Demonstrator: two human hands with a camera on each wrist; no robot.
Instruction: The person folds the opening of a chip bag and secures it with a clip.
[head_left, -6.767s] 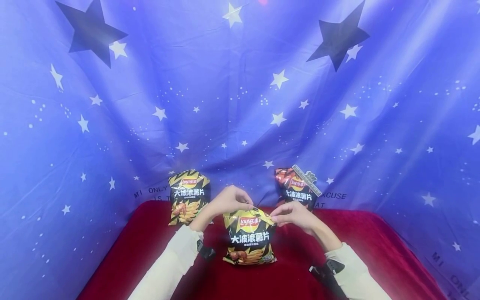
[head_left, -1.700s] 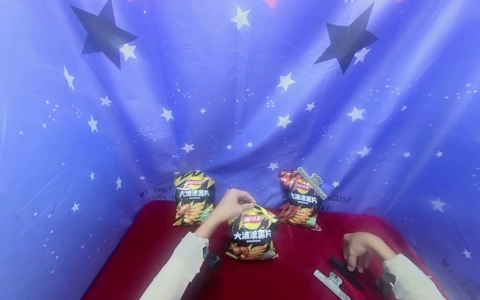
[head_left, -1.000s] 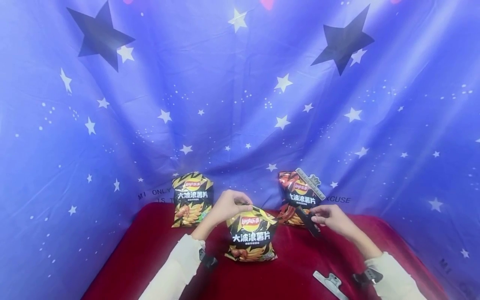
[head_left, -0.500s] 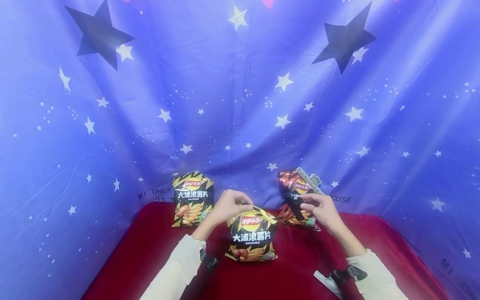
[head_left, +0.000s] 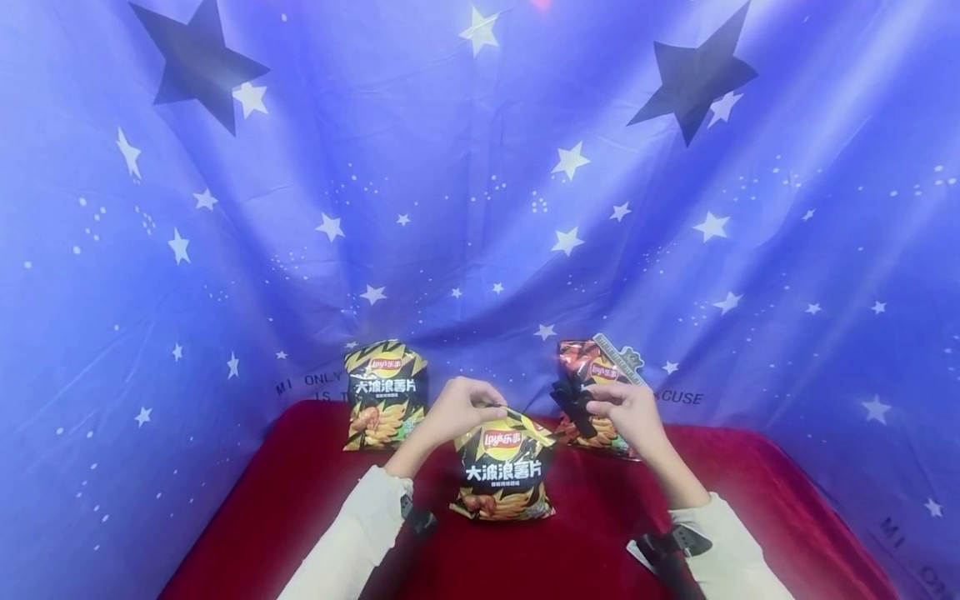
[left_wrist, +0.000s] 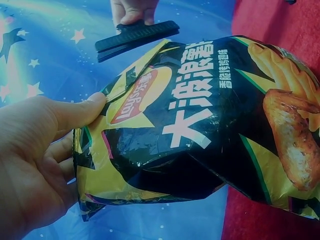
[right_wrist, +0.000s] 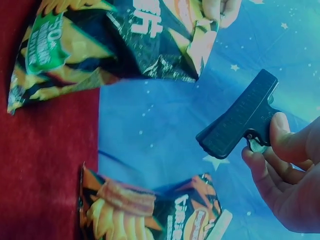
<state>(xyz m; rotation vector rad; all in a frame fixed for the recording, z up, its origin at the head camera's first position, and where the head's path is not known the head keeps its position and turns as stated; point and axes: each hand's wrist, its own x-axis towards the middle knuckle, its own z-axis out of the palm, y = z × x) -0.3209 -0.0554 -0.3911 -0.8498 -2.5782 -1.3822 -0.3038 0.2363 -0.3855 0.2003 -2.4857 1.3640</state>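
The left hand (head_left: 459, 410) pinches the top edge of a bag of chips (head_left: 501, 475), thumb on the front and the other fingers behind it. This bag stands on the red cloth (head_left: 300, 500) in the middle of the near part of the scene, leaning slightly. Along its top, a yellow strip lies folded over the front on a slant.

The right hand (head_left: 632, 415) grips a black clip (right_wrist: 240, 117) by its handles, with the thumb on one side and a finger on the other. The clip is in the air, just right of the bag's top and apart from it.

Farther back on the left, a second bag (head_left: 385, 396) stands upright. Far right, partly hidden by the right hand, is a red and black bag (head_left: 576, 354) with a pale clip (head_left: 618, 358) across its top right corner. Near right, a silver clip (head_left: 640, 552) lies on the cloth, mostly covered by the right wrist. Behind everything hangs a blue curtain (head_left: 450, 167) with stars.
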